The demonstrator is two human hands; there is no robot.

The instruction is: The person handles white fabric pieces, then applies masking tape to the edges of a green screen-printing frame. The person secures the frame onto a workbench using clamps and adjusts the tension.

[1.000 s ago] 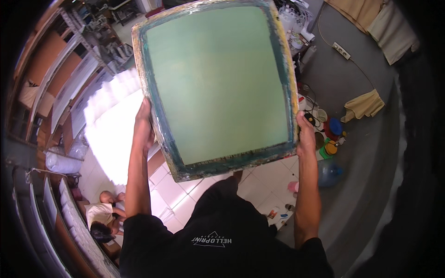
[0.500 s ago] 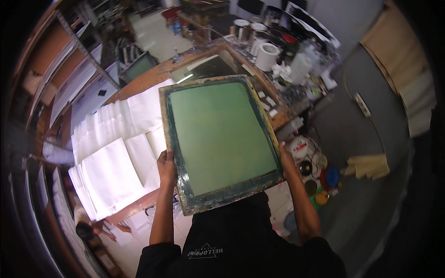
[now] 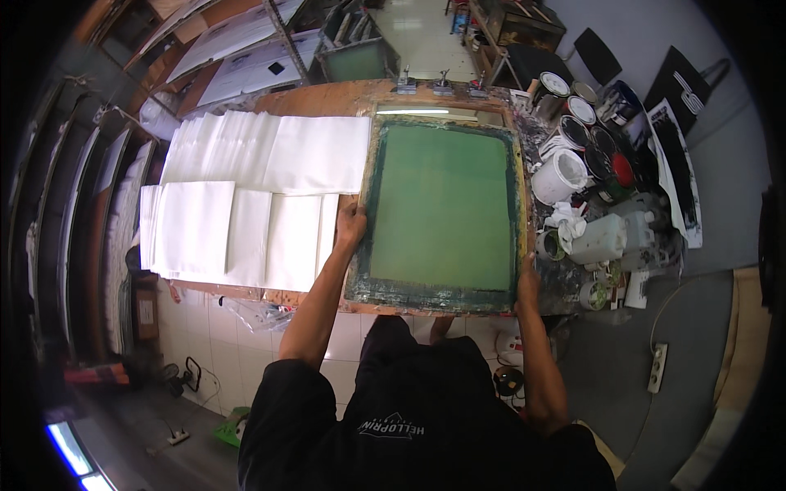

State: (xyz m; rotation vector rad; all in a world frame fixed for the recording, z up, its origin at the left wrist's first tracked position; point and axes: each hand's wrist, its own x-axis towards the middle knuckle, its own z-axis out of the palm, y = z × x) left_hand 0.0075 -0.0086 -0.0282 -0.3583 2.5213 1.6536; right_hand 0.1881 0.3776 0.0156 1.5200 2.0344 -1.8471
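A silk-screen printing frame [image 3: 442, 209] with green mesh and a paint-stained border lies over the right part of the wooden work table [image 3: 303, 102]. My left hand [image 3: 352, 222] is closed on its left edge, a little below the middle. Lower down on the opposite edge, my right hand [image 3: 528, 282] grips the frame; some of its fingers are hidden. Whether the frame rests fully on the table or hovers just over it, I cannot tell. White sheets [image 3: 319, 155], fanned out in overlapping rows, lie left of my left hand.
Metal clamps [image 3: 442, 79] stand along the table's far edge. Paint cans [image 3: 581, 110], a white bucket [image 3: 559, 176] and plastic jugs [image 3: 602, 237] crowd the right side. Racks [image 3: 90, 196] line the left. A power strip [image 3: 657, 368] lies at the lower right.
The frame has gone from a tilted, raised position to nearly level over the table, squared with it. Both hands have kept hold of its sides. The whole view has turned.
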